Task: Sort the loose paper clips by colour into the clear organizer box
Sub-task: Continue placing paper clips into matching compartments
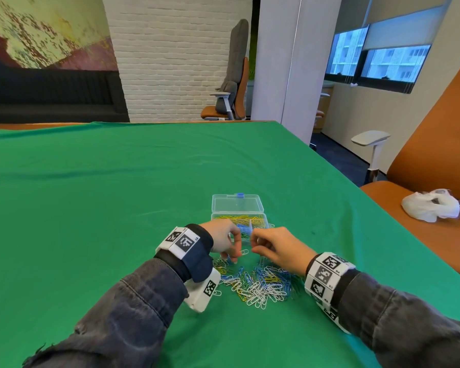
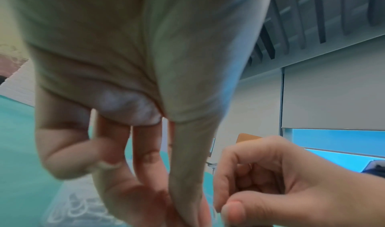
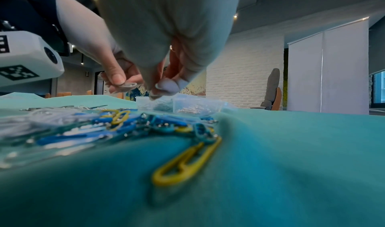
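Note:
The clear organizer box [image 1: 260, 217] stands open on the green cloth, its lid [image 1: 238, 205] tipped back, with yellow and blue clips inside. Just in front of it, my left hand [image 1: 233, 257] pinches a white paper clip [image 3: 129, 85] between thumb and finger. My right hand [image 1: 254, 247] hovers close beside it with fingers curled toward the thumb; whether it holds a clip is hidden. The loose pile of white, blue and yellow clips [image 1: 258, 284] lies under both wrists. One yellow clip [image 3: 187, 163] lies apart from the pile, near my right wrist.
The green cloth [image 1: 117, 195] covers the table, whose right edge runs diagonally past the box. An orange chair [image 1: 436, 160] stands beyond that edge with a white plastic bag [image 1: 430, 205] on its seat. Another office chair [image 1: 234, 83] stands far behind.

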The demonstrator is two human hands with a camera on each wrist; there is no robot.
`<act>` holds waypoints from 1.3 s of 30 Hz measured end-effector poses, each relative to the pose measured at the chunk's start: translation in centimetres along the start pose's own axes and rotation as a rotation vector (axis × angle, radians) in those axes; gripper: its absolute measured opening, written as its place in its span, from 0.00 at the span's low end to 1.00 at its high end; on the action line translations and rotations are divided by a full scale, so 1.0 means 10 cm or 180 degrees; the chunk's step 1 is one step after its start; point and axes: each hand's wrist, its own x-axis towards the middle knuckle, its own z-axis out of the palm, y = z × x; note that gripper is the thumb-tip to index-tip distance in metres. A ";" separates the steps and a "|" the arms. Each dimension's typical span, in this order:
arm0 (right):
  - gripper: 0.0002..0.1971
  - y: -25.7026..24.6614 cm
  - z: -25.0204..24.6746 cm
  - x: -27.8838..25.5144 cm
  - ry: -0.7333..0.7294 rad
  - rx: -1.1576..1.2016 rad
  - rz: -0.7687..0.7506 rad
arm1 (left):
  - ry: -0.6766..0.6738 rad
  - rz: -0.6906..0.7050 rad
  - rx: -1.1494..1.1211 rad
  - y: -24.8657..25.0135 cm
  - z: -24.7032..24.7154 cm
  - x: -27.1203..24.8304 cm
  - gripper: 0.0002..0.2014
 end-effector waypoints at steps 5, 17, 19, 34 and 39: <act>0.05 0.00 -0.02 -0.02 0.0058 0.0285 0.0077 | 0.0166 -0.0008 -0.0042 -0.01 -0.03 -0.01 0.07; 0.09 -0.05 -0.04 -0.01 0.0312 0.0166 0.0266 | -0.0087 0.0019 -0.0080 -0.01 -0.03 -0.01 0.08; 0.07 -0.05 -0.04 -0.01 0.0226 0.0019 0.0335 | -0.0050 0.0018 -0.0045 -0.02 -0.04 -0.02 0.07; 0.09 -0.05 0.00 0.00 0.0310 -0.0046 -0.0045 | 0.0168 0.0164 -0.0148 -0.06 -0.08 -0.01 0.05; 0.05 -0.06 -0.03 -0.02 0.0413 -0.0095 0.0115 | 0.0272 0.0267 -0.0220 -0.06 -0.05 0.03 0.11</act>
